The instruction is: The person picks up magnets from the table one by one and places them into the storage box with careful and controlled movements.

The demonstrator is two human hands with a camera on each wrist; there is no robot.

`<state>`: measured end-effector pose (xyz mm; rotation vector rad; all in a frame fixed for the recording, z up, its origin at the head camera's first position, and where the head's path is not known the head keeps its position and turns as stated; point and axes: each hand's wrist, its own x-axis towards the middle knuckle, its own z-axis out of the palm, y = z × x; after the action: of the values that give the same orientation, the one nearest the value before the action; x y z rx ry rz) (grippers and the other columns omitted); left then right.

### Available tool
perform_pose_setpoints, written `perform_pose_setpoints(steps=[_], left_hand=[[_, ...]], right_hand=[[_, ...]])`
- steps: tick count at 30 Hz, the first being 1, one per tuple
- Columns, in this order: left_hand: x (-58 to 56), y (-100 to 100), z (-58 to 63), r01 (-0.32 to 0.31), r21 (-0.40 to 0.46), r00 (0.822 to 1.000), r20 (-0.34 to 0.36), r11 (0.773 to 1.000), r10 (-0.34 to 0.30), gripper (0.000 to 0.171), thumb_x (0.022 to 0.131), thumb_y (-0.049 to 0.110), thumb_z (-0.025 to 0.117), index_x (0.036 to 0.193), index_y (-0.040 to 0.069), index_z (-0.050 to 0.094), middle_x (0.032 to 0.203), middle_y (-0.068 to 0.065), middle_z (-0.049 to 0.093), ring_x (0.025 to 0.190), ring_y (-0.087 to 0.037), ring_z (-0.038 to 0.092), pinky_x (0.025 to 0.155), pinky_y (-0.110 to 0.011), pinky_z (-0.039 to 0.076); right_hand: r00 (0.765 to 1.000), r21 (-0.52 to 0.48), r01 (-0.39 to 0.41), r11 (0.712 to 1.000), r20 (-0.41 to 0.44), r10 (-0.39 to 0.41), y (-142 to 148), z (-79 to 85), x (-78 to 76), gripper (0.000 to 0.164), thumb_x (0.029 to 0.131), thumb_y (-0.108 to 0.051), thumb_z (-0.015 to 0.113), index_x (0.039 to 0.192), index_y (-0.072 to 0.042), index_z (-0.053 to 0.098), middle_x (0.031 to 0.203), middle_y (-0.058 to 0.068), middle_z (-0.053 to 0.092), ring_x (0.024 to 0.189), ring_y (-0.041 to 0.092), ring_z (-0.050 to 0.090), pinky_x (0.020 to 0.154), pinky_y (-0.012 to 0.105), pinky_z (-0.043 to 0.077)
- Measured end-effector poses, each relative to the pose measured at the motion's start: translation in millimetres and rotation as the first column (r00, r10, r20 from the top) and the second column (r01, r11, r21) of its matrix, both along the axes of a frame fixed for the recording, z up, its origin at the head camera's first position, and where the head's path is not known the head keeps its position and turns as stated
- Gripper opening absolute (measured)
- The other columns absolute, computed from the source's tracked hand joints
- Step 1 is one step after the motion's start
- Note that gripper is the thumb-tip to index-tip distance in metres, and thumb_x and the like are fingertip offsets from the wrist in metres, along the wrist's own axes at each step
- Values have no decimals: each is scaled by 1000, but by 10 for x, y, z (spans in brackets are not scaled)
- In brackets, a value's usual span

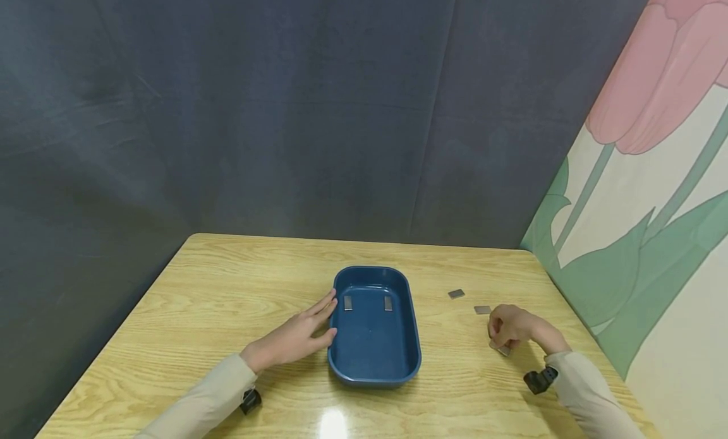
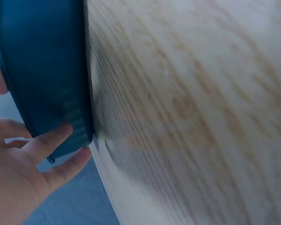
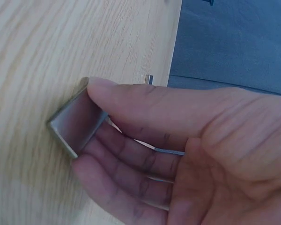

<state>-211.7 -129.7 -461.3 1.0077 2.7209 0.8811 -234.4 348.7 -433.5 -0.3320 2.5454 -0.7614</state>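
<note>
1. L. hand [image 1: 298,338], qty 1: fingers straight & spread wide, touching outer L side of blue box [image 1: 372,350]; thumb part cut off in L wrist view.
2. R. hand [image 1: 514,327], qty 1: fingers curled, pinching held plate [image 3: 77,122] w/ thumb; plate metallic, tilted, mostly covered in head view; contact w/ wood table [image 1: 250,262] hard to tell.
3. Blue box, qty 1: upright, open-topped, mid-table, betw. hands; interior out of sight in L wrist view.
4. Plates in box, qty 2: L inner plate [image 1: 348,302], R inner plate [image 1: 388,303]; far half, well apart; surface detail too sm. to make out.
5. Loose plates, qty 2: far plate [image 1: 457,294], near plate [image 1: 482,310]; on table, R of box, near R. hand.
6. Metallic bit [image 3: 149,79], R wrist view: part-hidden behind thumb; ID unclear.
7. Sleeves [image 1: 199,395], lt.-col., qty 2: cut off at bottom edge.
8. Tulip mural [image 1: 648,79]: cut off, top & R.
</note>
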Motion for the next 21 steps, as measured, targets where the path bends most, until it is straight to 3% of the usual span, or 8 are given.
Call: perform_pose_setpoints(steps=[13, 21], left_hand=[[6, 2, 5, -5, -6, 1000, 4, 1000, 5, 66, 105, 37, 47, 156, 2, 24, 166, -7, 6, 144, -28, 25, 112, -45, 33], [4, 3, -2, -9, -5, 1000, -3, 1000, 9, 66, 105, 37, 47, 156, 2, 24, 166, -7, 6, 144, -28, 24, 112, -45, 33]], right_hand=[[999, -34, -42, 999, -26, 41, -30, 4, 3, 17, 82, 7, 75, 78, 0, 60, 71, 5, 58, 57, 20, 59, 55, 38, 54], [999, -1, -2, 1000, -34, 2, -50, -15, -17, 15, 82, 9, 73, 80, -2, 64, 72, 6, 61, 58, 21, 60, 55, 38, 56]])
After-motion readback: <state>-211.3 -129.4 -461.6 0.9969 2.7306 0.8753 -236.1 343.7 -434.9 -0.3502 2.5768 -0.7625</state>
